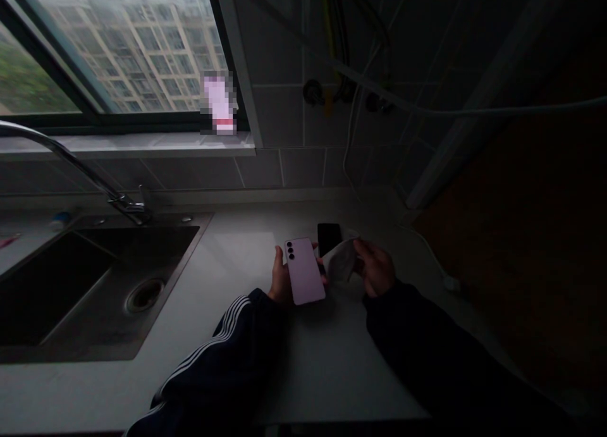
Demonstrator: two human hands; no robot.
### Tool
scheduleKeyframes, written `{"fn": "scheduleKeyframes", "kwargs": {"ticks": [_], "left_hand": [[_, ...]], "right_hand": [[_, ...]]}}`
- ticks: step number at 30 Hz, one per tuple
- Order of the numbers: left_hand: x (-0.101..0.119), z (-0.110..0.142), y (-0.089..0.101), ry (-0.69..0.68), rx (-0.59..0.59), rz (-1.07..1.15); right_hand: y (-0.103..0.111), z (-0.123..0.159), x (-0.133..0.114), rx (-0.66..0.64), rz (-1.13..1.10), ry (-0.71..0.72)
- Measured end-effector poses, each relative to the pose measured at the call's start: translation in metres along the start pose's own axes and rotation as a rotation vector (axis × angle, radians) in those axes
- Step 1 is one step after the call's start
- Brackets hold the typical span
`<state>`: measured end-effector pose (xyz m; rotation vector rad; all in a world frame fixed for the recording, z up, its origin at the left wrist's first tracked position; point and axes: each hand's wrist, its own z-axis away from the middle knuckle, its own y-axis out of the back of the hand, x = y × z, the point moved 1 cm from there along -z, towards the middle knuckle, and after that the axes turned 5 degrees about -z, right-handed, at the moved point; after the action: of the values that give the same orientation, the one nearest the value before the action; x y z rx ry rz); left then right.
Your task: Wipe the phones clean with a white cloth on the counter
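Left hand has the phone gripped by its edges; right hand pinches a cloth at the phone's 3 o'clock, black slab at 1. I'd want that edge grip firm, nothing smudging the lenses.

Open white counter stretches between the sink and left hand; a pale cloth and dark flat object crowd the space beside the lilac phone, and a faucet obstructs the sink's rear.

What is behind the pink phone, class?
Behind the pink phone is the left hand: thumb and fingers show at opposite edges. Most of the palm is covered and cannot be seen.
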<state>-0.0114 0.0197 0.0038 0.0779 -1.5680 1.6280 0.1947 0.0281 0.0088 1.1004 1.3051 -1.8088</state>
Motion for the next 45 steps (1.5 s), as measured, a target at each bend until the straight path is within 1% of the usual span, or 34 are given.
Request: {"fn": "scheduleKeyframes", "kwargs": {"ticks": [2,3,4,5,6,7,9,10,11,12,13,15,18,22,23,24,26,28,30,33,35,38,40,41,43,45], "left_hand": [[-0.006,0.000,-0.001,0.100,-0.082,-0.004],[-0.009,0.000,-0.001,0.136,-0.111,-0.004],[-0.012,0.000,-0.002,0.164,-0.127,-0.001],[-0.014,0.000,-0.002,0.188,-0.119,0.005],[-0.016,-0.001,-0.002,0.202,-0.085,0.014],[-0.017,-0.002,-0.001,0.202,-0.028,0.026],[-0.019,-0.005,0.002,0.170,0.103,0.049],[-0.019,-0.006,0.004,0.153,0.148,0.058],[-0.020,-0.008,0.005,0.141,0.171,0.062],[-0.020,-0.009,0.007,0.131,0.176,0.063],[-0.021,-0.010,0.009,0.123,0.172,0.057],[-0.024,-0.012,0.012,0.096,0.162,0.025],[-0.028,-0.010,0.011,0.076,0.131,-0.013],[-0.031,-0.004,0.003,0.158,-0.016,-0.024],[-0.031,-0.004,0.002,0.168,-0.017,-0.017],[-0.030,-0.003,0.001,0.155,0.010,-0.003],[-0.027,-0.004,0.002,0.093,0.105,0.031],[-0.024,-0.007,0.004,0.114,0.155,0.054],[-0.022,-0.009,0.006,0.177,0.135,0.057],[-0.019,-0.012,0.007,0.171,0.029,0.058],[-0.020,-0.013,0.007,0.155,-0.011,0.054],[-0.020,-0.014,0.009,0.166,-0.024,0.083],[-0.020,-0.014,0.010,0.167,-0.029,0.113],[-0.020,-0.014,0.011,0.161,-0.033,0.121],[-0.020,-0.014,0.012,0.148,-0.042,0.109],[-0.021,-0.013,0.011,0.137,-0.050,0.078]], "right_hand": [[0.001,0.000,-0.007,0.084,-0.042,0.154],[0.001,0.002,-0.009,0.082,-0.018,0.236],[0.000,0.006,-0.008,0.047,0.038,0.318],[-0.002,0.012,-0.005,-0.023,0.119,0.399],[-0.004,0.018,0.000,-0.147,0.243,0.473],[-0.007,0.024,0.007,-0.305,0.400,0.552],[-0.010,0.036,0.022,-0.698,0.690,0.734],[-0.011,0.039,0.029,-0.801,0.808,0.832],[-0.010,0.041,0.035,-0.874,0.916,0.912],[-0.009,0.042,0.039,-0.900,1.003,0.980],[-0.008,0.041,0.041,-0.893,1.070,1.029],[-0.006,0.037,0.040,-0.851,1.156,1.071],[-0.005,0.031,0.028,-0.771,1.227,1.049],[-0.005,0.028,0.015,-0.703,1.283,1.003],[-0.005,0.029,0.015,-0.699,1.285,1.001],[-0.005,0.030,0.016,-0.702,1.279,1.007],[-0.007,0.035,0.021,-0.738,1.242,1.041],[-0.008,0.041,0.026,-0.814,1.157,1.089],[-0.011,0.049,0.028,-0.904,1.041,1.123],[-0.014,0.059,0.021,-0.982,0.869,1.112],[-0.015,0.062,0.015,-0.966,0.799,1.085],[-0.015,0.060,0.011,-0.837,0.773,1.073],[-0.015,0.056,0.014,-0.767,0.819,1.101],[-0.014,0.054,0.017,-0.760,0.866,1.122],[-0.013,0.049,0.024,-0.785,0.997,1.145],[-0.011,0.044,0.029,-0.798,1.138,1.121]]}}
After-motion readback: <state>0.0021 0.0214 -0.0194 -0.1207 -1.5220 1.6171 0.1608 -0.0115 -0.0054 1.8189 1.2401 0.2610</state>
